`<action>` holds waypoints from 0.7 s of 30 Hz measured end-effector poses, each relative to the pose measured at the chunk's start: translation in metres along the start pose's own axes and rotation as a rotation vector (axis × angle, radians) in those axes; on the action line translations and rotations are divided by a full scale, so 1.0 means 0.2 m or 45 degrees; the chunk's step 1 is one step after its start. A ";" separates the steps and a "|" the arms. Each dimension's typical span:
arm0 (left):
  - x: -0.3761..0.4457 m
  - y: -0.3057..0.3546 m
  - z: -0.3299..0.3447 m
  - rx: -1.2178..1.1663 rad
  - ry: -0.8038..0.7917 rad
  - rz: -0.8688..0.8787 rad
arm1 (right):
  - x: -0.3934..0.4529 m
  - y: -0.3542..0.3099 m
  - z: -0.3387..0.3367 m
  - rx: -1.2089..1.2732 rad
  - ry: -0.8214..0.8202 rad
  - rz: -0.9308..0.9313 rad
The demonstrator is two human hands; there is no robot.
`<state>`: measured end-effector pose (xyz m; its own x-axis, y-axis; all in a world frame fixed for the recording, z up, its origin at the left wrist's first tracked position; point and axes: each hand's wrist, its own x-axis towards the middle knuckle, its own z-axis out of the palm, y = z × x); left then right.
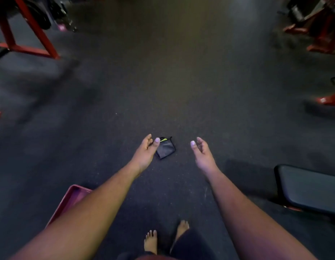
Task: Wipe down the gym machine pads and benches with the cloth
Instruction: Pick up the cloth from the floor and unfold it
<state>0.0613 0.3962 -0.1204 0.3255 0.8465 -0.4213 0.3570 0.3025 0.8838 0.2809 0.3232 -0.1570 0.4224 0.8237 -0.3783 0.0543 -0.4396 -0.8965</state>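
A small folded dark cloth (165, 148) with a yellow-green stripe lies on the dark rubber floor ahead of me. Both my arms stretch forward over it. My left hand (147, 150) hovers just left of the cloth, fingers relaxed, thumb tip near its edge, holding nothing. My right hand (201, 152) is a short way to the cloth's right, also loosely spread and empty. A black padded bench (309, 188) sits at the lower right.
A pink-red tray (72, 198) lies on the floor under my left forearm. Red machine frames (31, 32) stand at the upper left, and more red frames (320, 34) at the upper right. My bare feet (151, 241) are at the bottom.
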 end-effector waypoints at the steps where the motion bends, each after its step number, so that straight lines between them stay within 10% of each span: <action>1: 0.18 -0.01 0.00 -0.012 0.011 -0.035 | 0.17 0.01 0.02 -0.021 -0.009 0.026; 11: 1.67 -0.56 0.14 0.045 0.159 -0.410 | 1.72 0.53 0.30 -0.246 -0.222 0.278; 21: 3.02 -1.98 0.40 0.484 -0.136 -0.619 | 2.98 1.81 0.82 -0.660 -0.467 0.293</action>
<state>0.1874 0.7519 -0.7400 0.1261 0.5968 -0.7925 0.7664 0.4486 0.4597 0.4035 0.7146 -0.7443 0.1455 0.7165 -0.6823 0.4657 -0.6580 -0.5917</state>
